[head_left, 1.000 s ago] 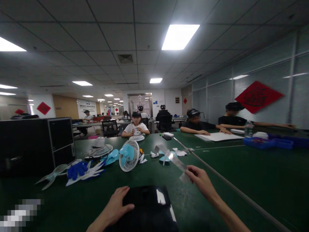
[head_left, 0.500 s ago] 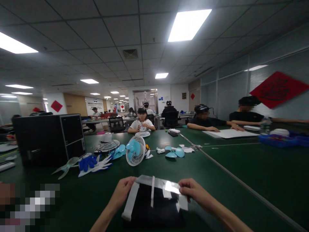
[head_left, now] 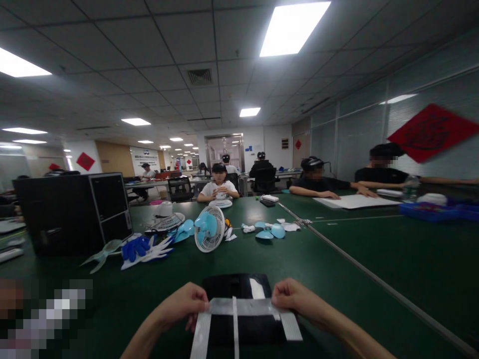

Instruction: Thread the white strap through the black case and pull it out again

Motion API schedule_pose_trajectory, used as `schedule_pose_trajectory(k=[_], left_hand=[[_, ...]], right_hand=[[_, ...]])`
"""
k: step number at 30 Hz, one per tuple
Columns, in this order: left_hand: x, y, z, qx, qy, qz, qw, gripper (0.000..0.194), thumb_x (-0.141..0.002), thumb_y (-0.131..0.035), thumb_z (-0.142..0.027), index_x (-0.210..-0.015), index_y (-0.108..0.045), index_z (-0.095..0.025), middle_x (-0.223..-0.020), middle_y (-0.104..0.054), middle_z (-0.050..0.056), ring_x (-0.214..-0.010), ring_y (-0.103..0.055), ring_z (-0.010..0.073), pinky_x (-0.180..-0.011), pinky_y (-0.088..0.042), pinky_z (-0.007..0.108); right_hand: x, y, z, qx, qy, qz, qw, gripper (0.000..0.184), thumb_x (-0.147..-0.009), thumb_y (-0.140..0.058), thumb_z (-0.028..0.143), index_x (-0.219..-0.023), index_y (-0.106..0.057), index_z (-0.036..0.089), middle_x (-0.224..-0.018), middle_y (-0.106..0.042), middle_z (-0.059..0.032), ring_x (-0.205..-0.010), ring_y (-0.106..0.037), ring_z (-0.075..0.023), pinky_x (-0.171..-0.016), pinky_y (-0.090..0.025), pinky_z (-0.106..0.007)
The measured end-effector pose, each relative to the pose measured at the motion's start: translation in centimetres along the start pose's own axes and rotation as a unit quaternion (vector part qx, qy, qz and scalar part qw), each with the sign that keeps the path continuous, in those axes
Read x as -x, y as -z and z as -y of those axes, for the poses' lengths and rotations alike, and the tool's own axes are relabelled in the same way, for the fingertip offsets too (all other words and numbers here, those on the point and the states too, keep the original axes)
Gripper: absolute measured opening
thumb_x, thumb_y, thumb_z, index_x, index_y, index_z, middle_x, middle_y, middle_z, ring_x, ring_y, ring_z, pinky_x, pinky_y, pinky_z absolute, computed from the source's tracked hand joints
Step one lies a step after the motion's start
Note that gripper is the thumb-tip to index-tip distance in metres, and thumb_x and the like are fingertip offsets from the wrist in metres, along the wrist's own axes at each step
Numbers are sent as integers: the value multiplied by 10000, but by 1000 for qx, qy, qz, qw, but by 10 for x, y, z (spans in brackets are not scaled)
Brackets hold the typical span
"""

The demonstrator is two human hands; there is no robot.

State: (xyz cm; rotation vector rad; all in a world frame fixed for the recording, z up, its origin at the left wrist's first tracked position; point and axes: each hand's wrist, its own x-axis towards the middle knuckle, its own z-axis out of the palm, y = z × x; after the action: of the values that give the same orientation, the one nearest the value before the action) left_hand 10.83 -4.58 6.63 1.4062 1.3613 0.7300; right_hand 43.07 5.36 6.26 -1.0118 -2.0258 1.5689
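A flat, glossy black rectangular object (head_left: pixel 235 288) lies on the green table (head_left: pixel 329 269) right in front of me. Stretched level above its near part is a clear film sheet with white strips (head_left: pixel 241 307), which I hold with both hands. My left hand (head_left: pixel 185 304) pinches the film's left end. My right hand (head_left: pixel 295 298) pinches the right end. White strips hang down from the film toward me on both sides and in the middle.
A small white-and-blue desk fan (head_left: pixel 208 228), loose blue fan blades (head_left: pixel 270 231), a fan grille (head_left: pixel 165 223) and blue-white gloves (head_left: pixel 142 248) lie beyond. A black computer case (head_left: pixel 73 212) stands at left. Several people sit at the far and right sides.
One second ago only my right hand held the film aloft while the left rested on the black object. Both hands now grip the film, pulled flat and lowered over the object's near part.
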Motion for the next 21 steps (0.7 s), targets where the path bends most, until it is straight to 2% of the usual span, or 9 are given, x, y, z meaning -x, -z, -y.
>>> schedule_pose_trajectory(k=[3,7,15,21], left_hand=[[-5,2,11,-47,41,21,998,325,-636,-703,-444,-693,-613,-136,-486,-570,-37,-420,-508,91,-409,-340,194],[-13,3,20,-84,63,21,994,319,-642,-697,-450,-701,-623,-145,-495,-568,-48,-426,-508,82,-416,-345,188],[-14,5,21,-143,72,-5,987,219,-685,-637,-369,-720,-631,-153,-544,-575,-44,-441,-465,68,-415,-307,188],[-14,5,20,-150,78,-11,986,230,-685,-630,-377,-745,-637,-155,-560,-563,-48,-475,-474,77,-446,-317,199]], right_hand=[[-1,-3,-3,31,-17,10,999,153,-754,-637,285,-737,-632,134,-649,-573,21,-591,-497,-96,-521,-325,-202],[-7,-6,-12,81,-10,-15,997,153,-757,-629,284,-749,-646,133,-685,-610,9,-650,-545,-119,-584,-382,-220],[-8,-15,-11,176,22,-58,983,156,-765,-589,241,-785,-690,123,-726,-661,-17,-683,-570,-140,-589,-406,-224],[-2,-18,-3,199,25,-67,977,176,-780,-587,235,-836,-711,122,-816,-713,-48,-738,-627,-165,-616,-439,-232]])
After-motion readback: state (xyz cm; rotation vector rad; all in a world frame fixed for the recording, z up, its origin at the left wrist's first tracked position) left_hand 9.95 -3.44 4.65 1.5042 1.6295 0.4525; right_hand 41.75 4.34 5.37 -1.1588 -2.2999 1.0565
